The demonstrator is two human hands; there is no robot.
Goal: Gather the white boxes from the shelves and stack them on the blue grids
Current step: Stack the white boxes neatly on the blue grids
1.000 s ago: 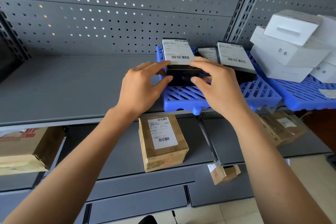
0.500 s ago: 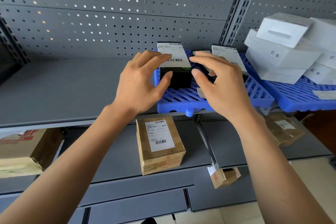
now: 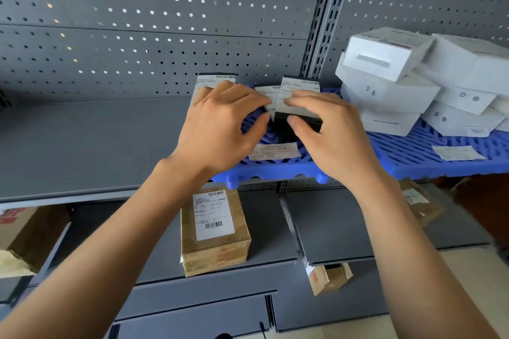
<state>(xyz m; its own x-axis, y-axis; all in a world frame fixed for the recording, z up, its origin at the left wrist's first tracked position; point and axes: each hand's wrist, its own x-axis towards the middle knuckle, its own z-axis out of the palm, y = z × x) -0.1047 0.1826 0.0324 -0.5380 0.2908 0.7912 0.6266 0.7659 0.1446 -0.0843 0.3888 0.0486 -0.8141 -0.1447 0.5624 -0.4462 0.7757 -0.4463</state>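
I see white boxes [image 3: 385, 82] piled loosely on the rt blue grid [image 3: 440, 162], some tilted, stacked in layers. Left blue grid [image 3: 275, 169] sits just beside it on the shelf, carrying dark boxes w/ white labels [image 3: 298, 99], upright.

A grey pegboard back panel [image 3: 154, 36] rises behind the upper shelf [image 3: 82, 146], split by a slotted upright post [image 3: 319, 25]. On the lower shelf [image 3: 275, 242] a brown taped parcel [image 3: 217, 250] lies flat with a white barcode label [image 3: 213, 215] on top. A torn cardboard box [image 3: 24, 239] sits at far left, a small open carton [image 3: 329, 278] hangs at the shelf's front edge, and another brown parcel [image 3: 418, 201] lies at right.
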